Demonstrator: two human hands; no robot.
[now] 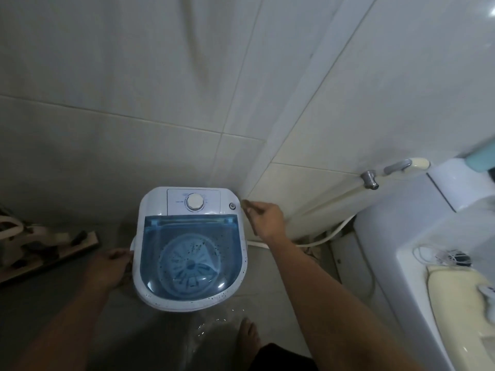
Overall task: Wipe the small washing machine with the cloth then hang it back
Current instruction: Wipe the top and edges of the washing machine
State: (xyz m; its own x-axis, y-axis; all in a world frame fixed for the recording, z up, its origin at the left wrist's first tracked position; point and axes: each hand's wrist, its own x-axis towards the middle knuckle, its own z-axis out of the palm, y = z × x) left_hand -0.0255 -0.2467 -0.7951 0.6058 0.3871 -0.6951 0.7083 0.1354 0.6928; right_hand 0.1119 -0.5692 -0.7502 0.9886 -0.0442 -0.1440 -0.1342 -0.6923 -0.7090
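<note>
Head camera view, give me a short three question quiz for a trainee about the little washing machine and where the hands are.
1. True or false: the blue lid of the washing machine is closed.
2. Which hand is at the machine's side handle? A) left hand B) right hand C) neither
3. Fill in: the round white dial sits on the control panel at the ____ of the machine, nearest the tiled wall.

Key: 1 true. 2 A; the right hand is by the back right corner. 3 back. No cloth is in either of the hands.
</note>
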